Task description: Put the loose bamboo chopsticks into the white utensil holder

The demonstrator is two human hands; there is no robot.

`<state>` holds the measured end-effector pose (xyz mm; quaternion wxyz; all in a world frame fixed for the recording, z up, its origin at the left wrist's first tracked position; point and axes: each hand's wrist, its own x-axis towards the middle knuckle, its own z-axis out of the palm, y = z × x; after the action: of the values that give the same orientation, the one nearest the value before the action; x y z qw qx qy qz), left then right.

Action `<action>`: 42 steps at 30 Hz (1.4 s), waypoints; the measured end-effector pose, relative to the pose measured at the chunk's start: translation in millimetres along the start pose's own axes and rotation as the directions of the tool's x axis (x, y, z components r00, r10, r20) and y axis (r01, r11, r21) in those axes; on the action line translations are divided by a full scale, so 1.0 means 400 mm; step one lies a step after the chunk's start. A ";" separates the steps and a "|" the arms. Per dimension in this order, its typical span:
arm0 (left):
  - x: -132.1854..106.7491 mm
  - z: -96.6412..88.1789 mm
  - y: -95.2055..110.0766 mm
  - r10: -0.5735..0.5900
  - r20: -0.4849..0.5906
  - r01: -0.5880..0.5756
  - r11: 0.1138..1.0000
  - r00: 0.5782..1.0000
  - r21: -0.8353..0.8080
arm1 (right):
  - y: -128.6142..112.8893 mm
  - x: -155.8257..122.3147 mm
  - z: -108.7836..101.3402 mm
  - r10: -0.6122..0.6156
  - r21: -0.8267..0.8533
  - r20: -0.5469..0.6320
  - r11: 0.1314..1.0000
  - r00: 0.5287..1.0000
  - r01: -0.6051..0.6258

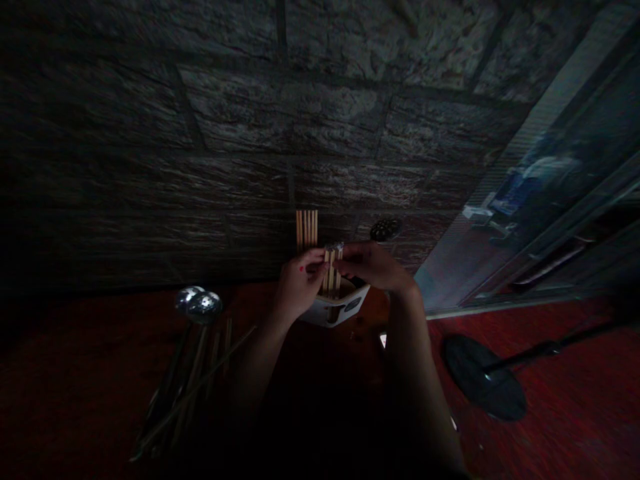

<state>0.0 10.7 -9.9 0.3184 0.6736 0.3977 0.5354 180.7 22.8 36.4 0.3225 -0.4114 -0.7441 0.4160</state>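
Note:
Both my hands are at a bundle of light wooden chopsticks point(332, 273) that stands upright over a pale holder point(327, 321). The fingers of my left hand point(300, 283) are closed on the bundle's left side. My right hand point(373, 265) pinches the same bundle from the right, near its top. Just behind my left hand, more chopsticks point(307, 230) stand upright side by side; their lower ends are hidden. A dark perforated spoon head point(385, 229) shows behind my right hand, its handle out of sight.
On the red-brown tabletop point(75, 347) at left lie two shiny metal ladles point(205, 307) and several loose sticks point(220, 360). A stone-block wall point(280, 127) rises behind. To the right are a glass pane point(500, 220) and a stand with a round black base point(483, 377). The light is dim.

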 end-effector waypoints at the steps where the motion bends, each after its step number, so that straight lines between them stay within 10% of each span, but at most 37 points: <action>1: 0.000 0.000 0.003 0.001 0.001 -0.001 1.000 1.000 0.002 | 0.001 -0.001 -0.001 -0.006 -0.006 0.005 1.000 1.000 0.006; 42: -0.001 0.003 0.015 0.010 -0.034 -0.009 1.000 0.999 0.019 | -0.007 -0.011 -0.003 0.058 -0.020 0.030 0.998 0.998 -0.057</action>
<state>2.3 7.5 -5.1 0.3025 0.6695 0.4049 0.5444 182.8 18.5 39.0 0.2951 -0.4294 -0.7407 0.4242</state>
